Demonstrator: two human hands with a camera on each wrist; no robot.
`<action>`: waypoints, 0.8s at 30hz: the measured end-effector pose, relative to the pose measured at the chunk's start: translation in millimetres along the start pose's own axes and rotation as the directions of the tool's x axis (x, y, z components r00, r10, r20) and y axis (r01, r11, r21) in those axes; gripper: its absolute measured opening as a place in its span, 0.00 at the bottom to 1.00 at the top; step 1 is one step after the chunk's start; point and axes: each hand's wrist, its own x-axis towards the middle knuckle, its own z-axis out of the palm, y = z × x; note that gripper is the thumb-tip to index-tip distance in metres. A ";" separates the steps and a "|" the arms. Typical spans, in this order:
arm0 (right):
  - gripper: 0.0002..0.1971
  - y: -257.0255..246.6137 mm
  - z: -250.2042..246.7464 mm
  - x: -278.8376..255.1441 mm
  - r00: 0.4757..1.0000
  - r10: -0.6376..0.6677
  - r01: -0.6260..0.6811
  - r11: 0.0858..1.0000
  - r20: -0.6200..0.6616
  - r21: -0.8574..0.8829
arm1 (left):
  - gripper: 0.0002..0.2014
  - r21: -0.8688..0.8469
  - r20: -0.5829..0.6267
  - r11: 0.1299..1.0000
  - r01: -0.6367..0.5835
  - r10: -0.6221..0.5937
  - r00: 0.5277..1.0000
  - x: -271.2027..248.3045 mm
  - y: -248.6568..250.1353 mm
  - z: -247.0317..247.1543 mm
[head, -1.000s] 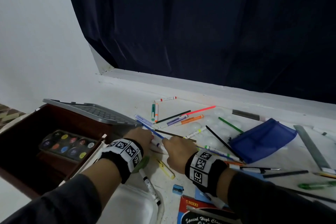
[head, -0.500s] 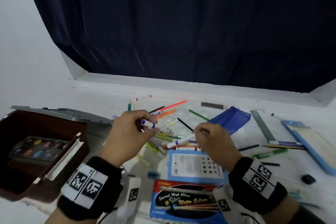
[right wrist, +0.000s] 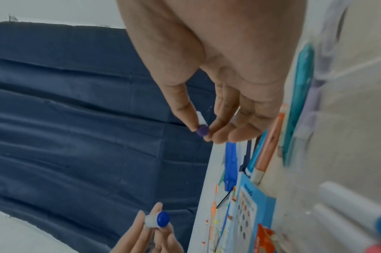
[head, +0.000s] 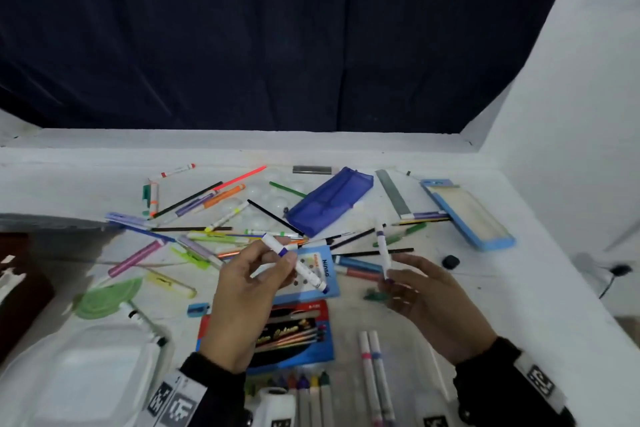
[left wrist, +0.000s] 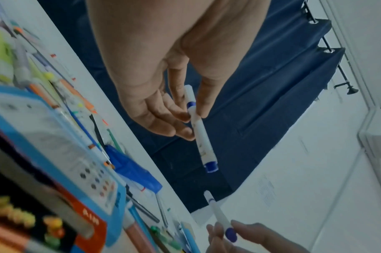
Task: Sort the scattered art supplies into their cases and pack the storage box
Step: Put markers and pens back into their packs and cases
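Observation:
My left hand (head: 285,258) pinches a white marker with blue ends (head: 304,270), held slanted above the table; the left wrist view shows the thumb and fingers on that blue marker (left wrist: 199,130). In my right hand (head: 388,280), the lower end of a white marker with a purple band (head: 381,243) is pinched so it stands almost upright. The right wrist view shows its purple cap end (right wrist: 202,130) between thumb and fingertips. Scattered pens and markers (head: 207,218) lie on the white table beyond both hands. A blue pouch (head: 329,199) lies open behind them.
A brown storage box (head: 17,274) is at the left edge. A light blue case (head: 467,215) and metal ruler (head: 393,194) lie at the right. A watercolour box (head: 294,336), two markers (head: 374,374), crayons (head: 304,388) and white palette (head: 86,374) lie near me.
Both hands left the pile, each lifting a marker, and came nearer me. The right marker swung from slanted to upright. My head turned right, pushing the storage box to the left edge.

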 end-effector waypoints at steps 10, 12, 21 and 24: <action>0.49 -6.6 -61.7 -36.1 0.982 0.085 0.056 0.725 0.169 -0.686 | 0.19 0.380 0.291 0.923 0.054 -0.174 0.941 -30.9 -33.3 68.1; 0.52 -6.3 -65.3 -38.8 0.968 0.133 0.089 0.603 0.211 -0.792 | 0.19 0.458 0.319 0.889 -0.009 -0.156 0.935 -38.5 -38.6 74.7; 0.48 5.8 -62.5 -32.6 0.922 0.247 0.188 0.384 0.297 -0.904 | 0.20 0.682 0.328 0.725 -0.097 -0.185 0.926 -48.4 -51.7 87.0; 0.46 6.3 -60.9 -29.5 0.907 0.273 0.206 0.378 0.321 -0.903 | 0.19 0.697 0.320 0.712 -0.082 -0.206 0.925 -49.4 -52.9 89.9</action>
